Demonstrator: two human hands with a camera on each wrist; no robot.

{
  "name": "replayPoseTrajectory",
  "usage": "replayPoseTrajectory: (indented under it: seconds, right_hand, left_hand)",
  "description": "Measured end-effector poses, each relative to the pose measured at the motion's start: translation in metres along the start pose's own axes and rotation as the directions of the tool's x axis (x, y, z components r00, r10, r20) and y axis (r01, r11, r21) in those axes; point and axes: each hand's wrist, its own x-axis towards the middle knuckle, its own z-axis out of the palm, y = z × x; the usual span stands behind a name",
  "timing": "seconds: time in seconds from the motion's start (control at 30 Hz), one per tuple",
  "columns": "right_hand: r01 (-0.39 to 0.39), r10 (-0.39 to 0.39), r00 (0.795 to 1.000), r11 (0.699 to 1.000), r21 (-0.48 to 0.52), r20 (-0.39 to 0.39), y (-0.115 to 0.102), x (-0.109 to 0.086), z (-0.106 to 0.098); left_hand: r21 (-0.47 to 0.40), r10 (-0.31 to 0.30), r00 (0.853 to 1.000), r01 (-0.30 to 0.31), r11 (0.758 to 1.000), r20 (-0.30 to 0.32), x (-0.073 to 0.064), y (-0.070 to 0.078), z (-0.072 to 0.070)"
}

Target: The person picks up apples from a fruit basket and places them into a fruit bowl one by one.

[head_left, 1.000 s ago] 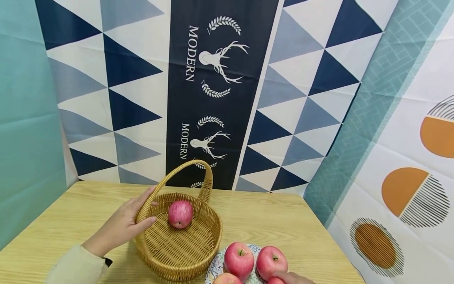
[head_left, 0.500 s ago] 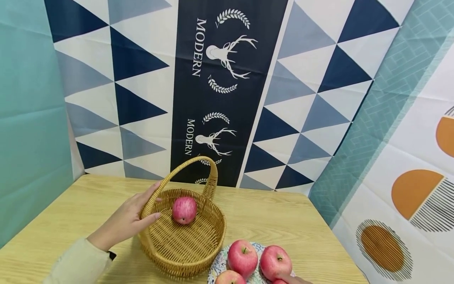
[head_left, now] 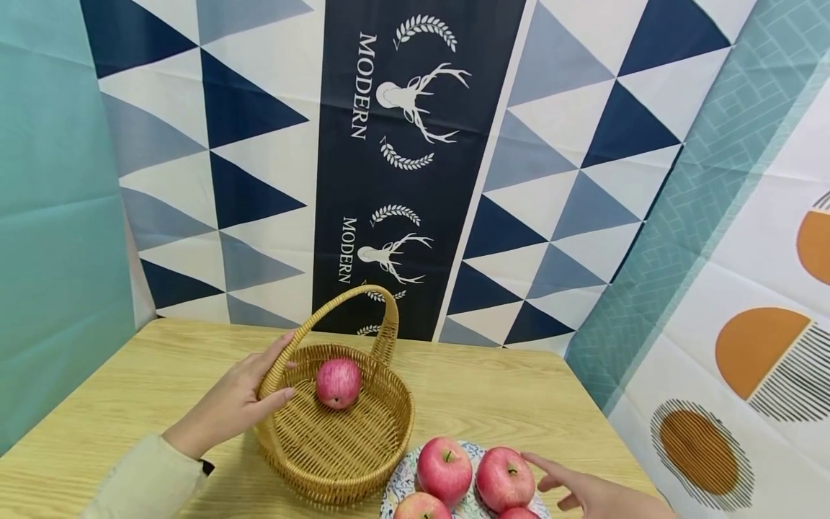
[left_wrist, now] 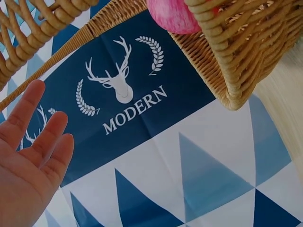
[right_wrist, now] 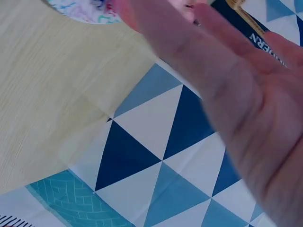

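Observation:
A round wicker basket (head_left: 331,450) with a tall arched handle (head_left: 337,306) stands on the table, one red apple (head_left: 338,383) inside toward its far side. My left hand (head_left: 230,404) rests at the handle's left base, thumb on the near side and fingers behind it. In the left wrist view its fingers (left_wrist: 52,130) are extended and relaxed. Several more apples (head_left: 444,471) sit on a patterned plate (head_left: 403,481) right of the basket. My right hand (head_left: 583,494), holding nothing, has its index fingertip right at the side of the rightmost apple (head_left: 504,478).
The wooden table (head_left: 480,393) meets a triangle-patterned backdrop (head_left: 253,187) behind. A teal curtain (head_left: 52,216) hangs on the left, and a printed cloth (head_left: 720,339) on the right. The plate runs out of the head view's bottom edge.
My right hand has moved up and right from the front apples to beside the right apple, showing more of itself. The head view shifted slightly earlier. My left hand stays at the handle.

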Motion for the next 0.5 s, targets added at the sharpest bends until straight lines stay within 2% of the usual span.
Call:
replayPoseTrajectory:
  seconds: [0.03,0.1,0.17,0.23,0.3,0.37,0.43,0.5]
  right_hand:
    - [-0.003,0.003,1.000,1.000,0.019,-0.029,-0.009,-0.002,0.000]
    - [0.039,-0.038,0.997,0.999,0.008,-0.060,-0.014,-0.002,-0.001]
    - [0.114,-0.119,0.982,0.993,-0.040,-0.148,-0.017,0.001,0.001]
    - [0.159,-0.198,0.941,0.975,-0.159,-0.276,-0.021,0.004,0.004]
    - [0.170,-0.281,0.875,0.941,-0.293,-0.394,-0.027,0.008,0.009]
    - [0.160,-0.344,0.815,0.907,-0.390,-0.466,-0.035,0.013,0.012]
    - [0.160,-0.381,0.787,0.885,-0.436,-0.485,-0.042,0.019,0.014]
    - [0.183,-0.414,0.775,0.870,-0.457,-0.477,-0.050,0.024,0.014]
  left_hand:
    - [-0.002,0.008,1.000,-0.008,1.000,-0.004,0.000,0.000,0.001]
    - [-0.007,0.027,1.000,-0.027,1.000,-0.014,0.000,-0.002,0.003]
    - [-0.007,0.036,0.999,-0.036,0.999,-0.023,0.000,-0.002,0.004]
    - [-0.005,0.047,0.998,-0.048,0.999,-0.032,0.000,-0.003,0.004]
    - [-0.008,0.047,0.998,-0.047,0.999,-0.032,0.000,-0.003,0.003]
    - [-0.010,0.028,0.999,-0.029,1.000,-0.027,0.000,-0.002,0.002]
    - [-0.013,0.003,1.000,-0.003,1.000,-0.014,0.000,-0.002,0.001]
    - [-0.013,-0.019,1.000,0.019,1.000,-0.004,-0.001,-0.001,0.000]
